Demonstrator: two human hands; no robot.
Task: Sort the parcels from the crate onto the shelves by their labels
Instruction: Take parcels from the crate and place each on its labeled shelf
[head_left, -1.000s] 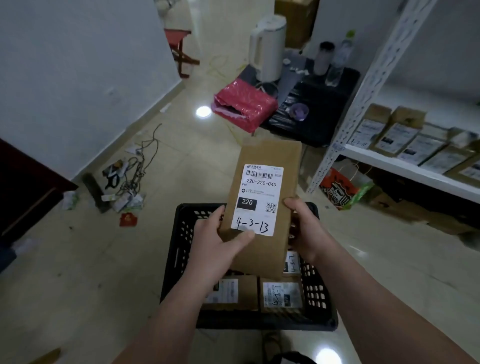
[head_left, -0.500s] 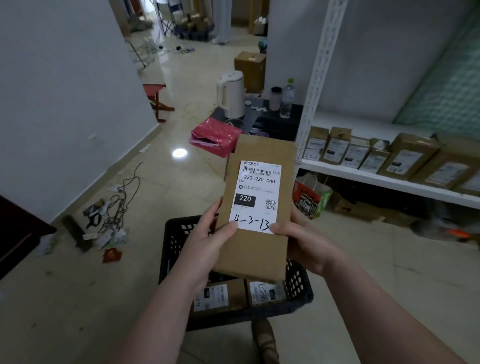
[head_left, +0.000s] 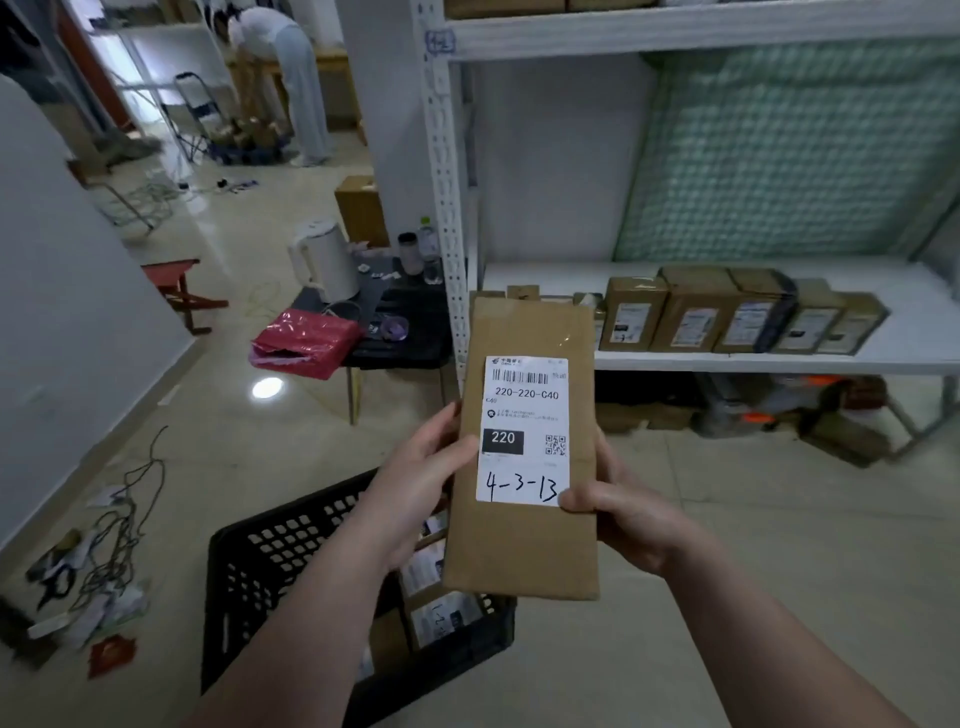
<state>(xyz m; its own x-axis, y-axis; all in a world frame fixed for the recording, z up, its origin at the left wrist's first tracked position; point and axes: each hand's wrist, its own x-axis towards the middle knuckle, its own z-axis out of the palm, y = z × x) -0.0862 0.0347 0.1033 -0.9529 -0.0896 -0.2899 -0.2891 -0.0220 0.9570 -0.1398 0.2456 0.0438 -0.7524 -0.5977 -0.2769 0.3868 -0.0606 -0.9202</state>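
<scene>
Crate: a black slotted crate is set on the floor, low in the view. Several brown crate parcels with white labels are seen inside it, partly covered by the left forearm.
Shelf: a white metal shelf is seen on the right, and a shelf row of labelled brown parcels is lined up along its front edge.
Held parcel: a flat brown cardboard held parcel is kept upright above the crate's right side. Its white label is printed 220-220-C40 and handwritten 4-3-13.
Surroundings: a white kettle is stood on a low black counter left of the shelf, with a red bag hung over the counter's near corner. A red stool is placed by the left wall, and tangled cables are strewn on the floor.
In the way: the left end of the shelf row is hidden by the top of the held parcel.
Left hand: the parcel's left edge is grasped by the left hand, thumb laid on the front, fingers wrapped behind.
Right hand: the right edge is grasped by the right hand, thumb pressed on the label's lower right corner.
</scene>
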